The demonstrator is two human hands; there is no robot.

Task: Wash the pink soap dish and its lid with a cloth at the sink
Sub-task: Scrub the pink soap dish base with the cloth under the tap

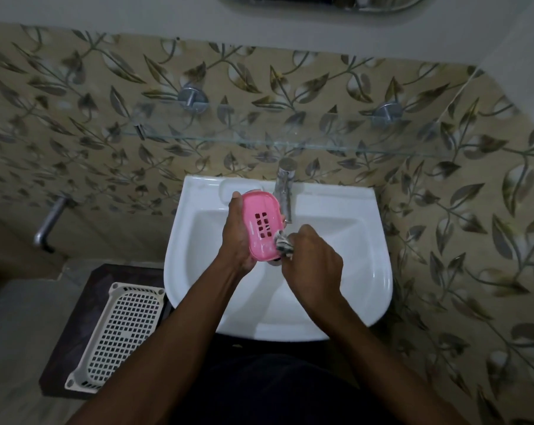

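You are gripping the pink soap dish [261, 230] lengthwise in your left hand [239, 237] over the sink [366, 240] while your right hand [313, 266] is pinching the cloth [283, 247] against its near-right edge.

Person's 2 hands in view: left hand [238, 237], right hand [313, 265]. 1 pink soap dish [261, 228], 1 striped cloth [283, 246]. 1 white sink [366, 271] w/ 1 tap [285, 185]. 1 glass shelf [290, 145] on 2 metal mounts [192, 98] [387, 113]. 1 white slotted basket [121, 335], 1 bent wall pipe [49, 223], 1 mirror [320, 1] at top.
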